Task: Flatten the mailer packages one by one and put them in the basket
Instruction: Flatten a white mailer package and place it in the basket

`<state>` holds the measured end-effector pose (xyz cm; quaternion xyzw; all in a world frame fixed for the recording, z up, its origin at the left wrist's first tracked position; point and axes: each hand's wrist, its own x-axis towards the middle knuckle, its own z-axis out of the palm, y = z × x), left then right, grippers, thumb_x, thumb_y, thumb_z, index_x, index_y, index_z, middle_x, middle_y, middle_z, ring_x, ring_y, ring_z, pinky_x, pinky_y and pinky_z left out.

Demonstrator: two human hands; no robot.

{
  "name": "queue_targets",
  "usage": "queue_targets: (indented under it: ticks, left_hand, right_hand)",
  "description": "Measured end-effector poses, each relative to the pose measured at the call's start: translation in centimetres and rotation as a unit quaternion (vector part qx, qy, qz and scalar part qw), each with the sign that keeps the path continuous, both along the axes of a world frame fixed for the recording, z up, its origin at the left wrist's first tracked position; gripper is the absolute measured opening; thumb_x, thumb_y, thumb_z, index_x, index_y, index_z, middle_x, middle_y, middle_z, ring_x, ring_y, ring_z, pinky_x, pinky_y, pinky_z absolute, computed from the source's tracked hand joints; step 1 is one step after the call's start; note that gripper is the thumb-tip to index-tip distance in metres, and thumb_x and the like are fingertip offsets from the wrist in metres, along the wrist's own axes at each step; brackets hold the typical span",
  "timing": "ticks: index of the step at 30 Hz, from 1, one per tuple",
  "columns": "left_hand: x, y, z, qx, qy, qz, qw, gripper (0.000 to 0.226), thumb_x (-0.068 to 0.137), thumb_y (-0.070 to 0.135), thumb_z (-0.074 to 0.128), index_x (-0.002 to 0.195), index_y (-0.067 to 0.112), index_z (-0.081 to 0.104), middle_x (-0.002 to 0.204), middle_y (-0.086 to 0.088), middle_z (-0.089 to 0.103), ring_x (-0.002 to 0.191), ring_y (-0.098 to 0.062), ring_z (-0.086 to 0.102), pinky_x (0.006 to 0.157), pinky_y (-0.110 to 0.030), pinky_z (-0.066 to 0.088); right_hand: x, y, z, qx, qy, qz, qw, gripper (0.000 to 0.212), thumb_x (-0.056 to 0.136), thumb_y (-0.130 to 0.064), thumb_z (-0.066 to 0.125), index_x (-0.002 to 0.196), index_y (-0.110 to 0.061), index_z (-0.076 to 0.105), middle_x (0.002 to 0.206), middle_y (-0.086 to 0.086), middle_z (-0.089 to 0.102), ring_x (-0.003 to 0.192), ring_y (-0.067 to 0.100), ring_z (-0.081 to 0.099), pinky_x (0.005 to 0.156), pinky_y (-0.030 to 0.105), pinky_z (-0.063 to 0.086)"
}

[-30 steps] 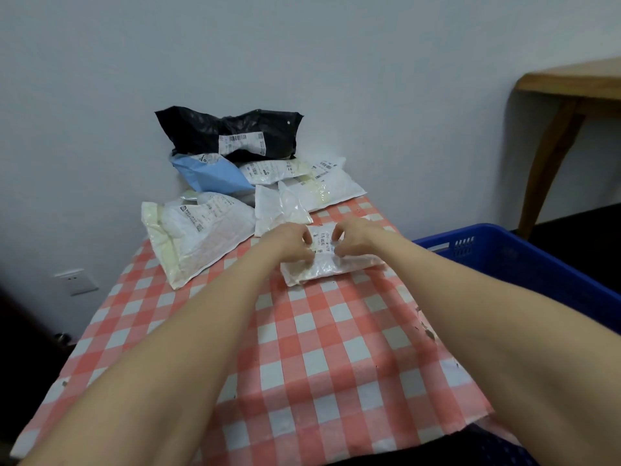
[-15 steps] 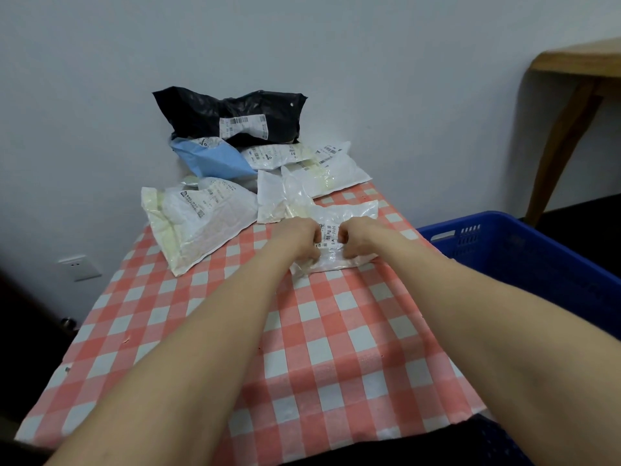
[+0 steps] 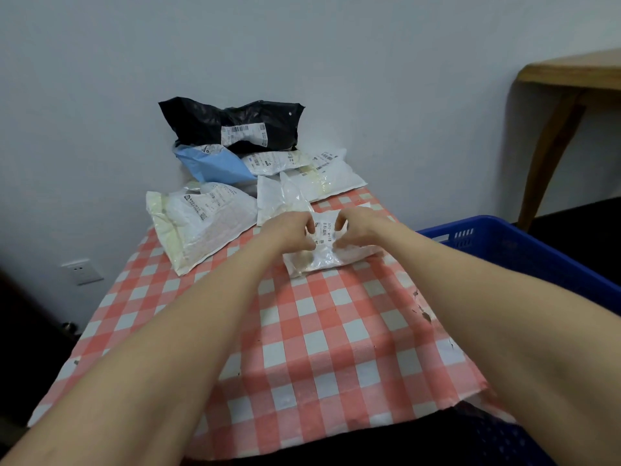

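Left hand and right hand pinch one white mailer beside the blue basket; a pile farther from the basket apparently awaits flattening.

The small mailer is crinkled, glossy plastic film; the black mailer is shiny wrinkled plastic with a paper label, the blue mailer smoother and matt. The checked tablecloth looks matt, the basket hard moulded plastic, the side table smooth wood.
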<state>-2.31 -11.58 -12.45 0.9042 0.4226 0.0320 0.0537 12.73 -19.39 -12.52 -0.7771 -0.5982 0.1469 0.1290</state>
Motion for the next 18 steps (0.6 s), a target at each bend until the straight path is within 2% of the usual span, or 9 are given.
queue_targets:
  ticks: [4,7,12,16,18]
  left_hand:
    - [0.0,-1.4,-0.5,-0.021,0.081,-0.024,0.996,0.038,0.075,0.035,0.071,0.108,0.024,0.057,0.104,0.006,0.056,0.094,-0.016,0.053,0.085,-0.033,0.048]
    - [-0.1,-1.9,-1.1,-0.012,0.112,-0.030,0.993,0.038,0.074,0.029,0.071,0.110,0.026,0.057,0.109,0.006,0.056,0.099,-0.017,0.055,0.086,-0.032,0.048]
    - [0.1,-2.0,-1.5,0.007,0.118,-0.032,0.993,0.025,0.075,0.022,0.068,0.098,0.026,0.060,0.103,0.007,0.060,0.089,-0.015,0.054,0.071,-0.026,0.043]
    - [0.1,-1.6,-1.7,0.005,0.099,-0.029,0.995,0.022,0.075,0.020,0.068,0.097,0.025,0.065,0.099,0.007,0.063,0.089,-0.015,0.057,0.073,-0.028,0.047]
    - [0.2,-1.5,-1.8,0.018,0.091,-0.030,0.995,0.016,0.077,0.021,0.065,0.093,0.025,0.065,0.099,0.006,0.065,0.091,-0.017,0.059,0.076,-0.030,0.050]
  right_hand:
    - [-0.8,-0.9,-0.5,-0.088,-0.024,0.029,0.995,0.043,0.075,-0.027,0.076,0.115,-0.020,0.061,0.116,-0.002,0.059,0.103,0.020,0.057,0.087,0.033,0.050]
    - [-1.2,-1.1,-1.7,-0.105,-0.072,0.026,0.992,0.037,0.076,-0.024,0.071,0.113,-0.022,0.064,0.114,-0.002,0.063,0.100,0.020,0.061,0.087,0.033,0.053]
    - [-1.0,-0.8,-2.2,-0.094,-0.093,0.022,0.991,0.025,0.081,-0.023,0.067,0.105,-0.023,0.066,0.109,-0.003,0.065,0.099,0.019,0.062,0.084,0.031,0.054]
    - [-1.1,-0.4,-2.4,-0.080,-0.103,0.018,0.991,0.012,0.082,-0.024,0.064,0.094,-0.024,0.065,0.106,0.000,0.066,0.096,0.022,0.062,0.082,0.032,0.054]
    - [-0.9,-0.4,-2.1,-0.075,-0.093,0.010,0.993,0.015,0.081,-0.024,0.065,0.095,-0.023,0.066,0.106,0.001,0.066,0.096,0.022,0.063,0.079,0.030,0.053]
